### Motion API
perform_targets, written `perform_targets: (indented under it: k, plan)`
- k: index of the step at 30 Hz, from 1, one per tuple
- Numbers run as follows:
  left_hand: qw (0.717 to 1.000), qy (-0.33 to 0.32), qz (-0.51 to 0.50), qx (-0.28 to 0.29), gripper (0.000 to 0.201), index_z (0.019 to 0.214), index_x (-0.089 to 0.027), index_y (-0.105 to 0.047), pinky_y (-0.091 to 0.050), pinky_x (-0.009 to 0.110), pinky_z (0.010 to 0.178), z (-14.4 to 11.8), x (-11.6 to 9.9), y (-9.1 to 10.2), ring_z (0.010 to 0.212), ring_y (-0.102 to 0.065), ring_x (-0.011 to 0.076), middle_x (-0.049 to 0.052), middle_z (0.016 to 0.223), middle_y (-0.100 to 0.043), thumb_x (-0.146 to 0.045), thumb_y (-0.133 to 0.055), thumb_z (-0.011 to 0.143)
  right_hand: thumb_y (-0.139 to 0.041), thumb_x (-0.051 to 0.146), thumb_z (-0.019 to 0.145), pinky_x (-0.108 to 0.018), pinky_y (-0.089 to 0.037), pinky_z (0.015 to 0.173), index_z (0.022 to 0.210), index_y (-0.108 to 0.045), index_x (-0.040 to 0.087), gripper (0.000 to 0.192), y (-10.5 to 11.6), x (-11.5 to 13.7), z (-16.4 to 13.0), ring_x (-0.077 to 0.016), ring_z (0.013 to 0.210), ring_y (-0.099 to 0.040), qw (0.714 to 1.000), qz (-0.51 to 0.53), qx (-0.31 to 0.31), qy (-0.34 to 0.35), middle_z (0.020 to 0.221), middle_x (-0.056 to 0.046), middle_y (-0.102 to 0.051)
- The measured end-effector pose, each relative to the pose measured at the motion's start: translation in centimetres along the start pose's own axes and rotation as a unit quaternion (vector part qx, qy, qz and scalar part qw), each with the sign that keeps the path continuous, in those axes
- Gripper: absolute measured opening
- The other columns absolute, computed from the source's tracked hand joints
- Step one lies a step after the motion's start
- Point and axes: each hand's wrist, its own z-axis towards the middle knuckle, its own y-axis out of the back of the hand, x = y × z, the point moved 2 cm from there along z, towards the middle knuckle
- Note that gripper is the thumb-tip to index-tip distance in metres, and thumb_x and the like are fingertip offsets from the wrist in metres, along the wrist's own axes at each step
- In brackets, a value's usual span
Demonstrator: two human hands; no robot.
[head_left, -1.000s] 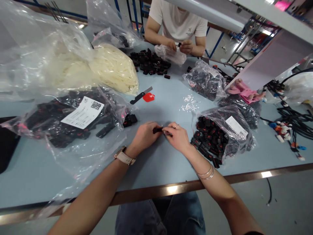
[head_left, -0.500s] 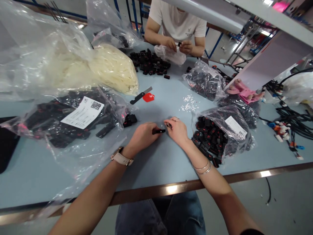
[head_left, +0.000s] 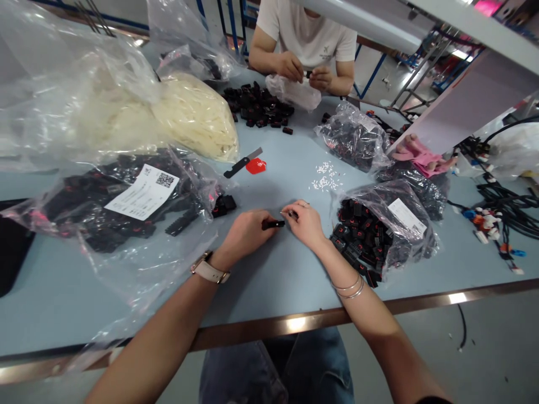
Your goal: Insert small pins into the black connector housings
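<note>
My left hand (head_left: 246,231) rests on the blue table (head_left: 269,280) and pinches a small black connector (head_left: 273,224) by its left end. My right hand (head_left: 305,224) is closed just right of that connector, its fingertips at the connector's right end with a tiny part pinched in them; what that part is I cannot make out. To the right of my right hand lies an open plastic bag of black and red connectors (head_left: 370,235). A scatter of tiny white pieces (head_left: 325,177) lies beyond my hands.
A labelled bag of black parts (head_left: 126,207) lies at left, with a bag of white strips (head_left: 189,118) behind it. A black-handled blade and a red tag (head_left: 248,164) sit mid-table. Across the table a person (head_left: 307,39) handles parts beside a black pile (head_left: 259,106). Wire harnesses (head_left: 501,219) lie far right.
My hands parted slightly a second ago, exposing the black connector in my left hand; since then my right fingertips have closed back in on its right end.
</note>
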Motion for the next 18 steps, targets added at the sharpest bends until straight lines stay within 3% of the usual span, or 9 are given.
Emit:
perform_targets:
  k: [5, 18]
  plan:
    - [1.000, 0.008, -0.003, -0.003, 0.009, 0.076, -0.017, -0.064, -0.036, 0.027, 0.061, 0.0, -0.2, 0.2, 0.065, -0.055, 0.0152, 0.003, 0.073, -0.065, -0.023, -0.059, 0.076, -0.052, 0.020, 0.087, -0.023, -0.043, 0.070, 0.096, -0.068, 0.021, 0.019, 1.0, 0.3, -1.1, -0.0116, 0.075, -0.056, 0.997, 0.053, 0.006, 0.047, 0.092, -0.003, -0.062]
    - [1.000, 0.011, -0.008, -0.004, 0.009, 0.073, -0.016, -0.063, -0.038, 0.029, 0.063, -0.1, -0.2, 0.1, 0.067, -0.055, 0.0161, 0.004, 0.074, -0.065, -0.023, -0.057, 0.075, -0.048, 0.017, 0.087, -0.026, -0.044, 0.075, 0.105, -0.065, 0.023, 0.025, 0.6, 1.0, -1.7, -0.0144, 0.084, -0.058, 0.991, -0.083, 0.068, 0.075, 0.102, -0.004, -0.061]
